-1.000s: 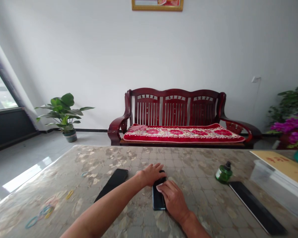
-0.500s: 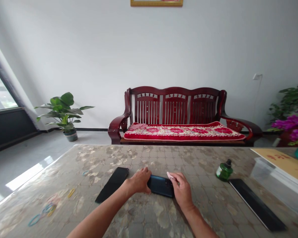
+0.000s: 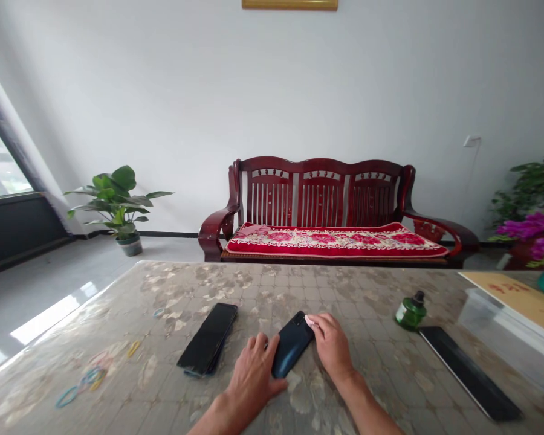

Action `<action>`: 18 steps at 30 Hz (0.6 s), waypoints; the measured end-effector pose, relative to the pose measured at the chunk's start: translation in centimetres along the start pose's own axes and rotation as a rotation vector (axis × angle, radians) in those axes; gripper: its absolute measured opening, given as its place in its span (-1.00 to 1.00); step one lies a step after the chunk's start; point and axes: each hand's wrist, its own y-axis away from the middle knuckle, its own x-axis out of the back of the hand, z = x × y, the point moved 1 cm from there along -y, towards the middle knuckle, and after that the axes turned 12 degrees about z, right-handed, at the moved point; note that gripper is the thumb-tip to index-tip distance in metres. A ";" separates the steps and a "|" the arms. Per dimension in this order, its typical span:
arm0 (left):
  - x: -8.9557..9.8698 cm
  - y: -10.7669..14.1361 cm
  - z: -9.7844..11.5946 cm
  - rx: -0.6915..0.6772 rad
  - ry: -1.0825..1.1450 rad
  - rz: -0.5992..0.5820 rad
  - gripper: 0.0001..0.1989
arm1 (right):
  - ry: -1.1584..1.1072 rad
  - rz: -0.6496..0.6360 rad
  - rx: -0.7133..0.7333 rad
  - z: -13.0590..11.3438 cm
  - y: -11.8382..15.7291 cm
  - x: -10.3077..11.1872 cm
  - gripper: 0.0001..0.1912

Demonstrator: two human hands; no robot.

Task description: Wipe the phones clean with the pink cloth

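Note:
A dark blue phone (image 3: 292, 345) lies back up and slanted on the patterned table cover, its camera block at the upper end. My left hand (image 3: 256, 368) grips the phone's lower left side between fingers and thumb. Pinched in the fingers of my right hand (image 3: 332, 345) is a small white wipe (image 3: 309, 321), held against the phone's upper right corner by the camera block. To the left lies a black phone (image 3: 210, 339), screen up, with another dark blue edge showing beneath it.
A green bottle (image 3: 410, 311) and a long black device (image 3: 469, 371) stand and lie at the right, beside a clear plastic box (image 3: 503, 338). Colored bands (image 3: 90, 379) lie at the left. Beyond the table (image 3: 254, 284) is a red wooden bench (image 3: 321, 199).
The blue phone has turned from lying nearly crosswise to a steep slant, camera end up. My left hand has moved down with it, uncovering more of the black phone.

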 end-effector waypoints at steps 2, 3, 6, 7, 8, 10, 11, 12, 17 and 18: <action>-0.2 0.5 -0.6 -0.063 0.086 -0.040 -0.23 | 0.033 -0.031 0.009 0.0 0.0 -0.2 -0.71; -0.3 0.7 -0.9 -0.099 0.127 -0.054 -0.25 | 0.054 -0.046 0.014 0.0 0.0 -0.3 -0.72; -0.7 1.2 -1.1 -0.180 0.227 -0.065 -0.39 | 0.134 -0.093 0.035 -0.3 -0.2 -0.4 -0.75; -0.9 1.2 -1.0 -0.198 0.247 -0.061 -0.43 | 0.163 -0.111 0.046 -0.5 -0.3 -0.5 -0.75; -1.0 1.3 -0.9 -0.217 0.261 -0.053 -0.47 | 0.190 -0.129 0.058 -0.7 -0.4 -0.5 -0.74; -1.4 1.3 -0.6 -0.262 0.268 -0.038 -0.52 | 0.234 -0.166 0.081 -1.2 -0.6 -0.6 -0.72; -1.6 1.3 -0.5 -0.287 0.263 -0.033 -0.54 | 0.248 -0.182 0.089 -1.4 -0.8 -0.7 -0.71; -1.7 1.3 -0.3 -0.310 0.255 -0.028 -0.56 | 0.254 -0.196 0.094 -1.7 -0.9 -0.8 -0.70; -1.7 1.6 0.4 -0.364 0.192 0.019 -0.58 | 0.269 -0.265 0.104 -2.6 -1.8 -1.2 -0.69; -1.6 1.7 0.6 -0.369 0.175 0.030 -0.59 | 0.281 -0.286 0.105 -2.7 -1.9 -1.2 -0.70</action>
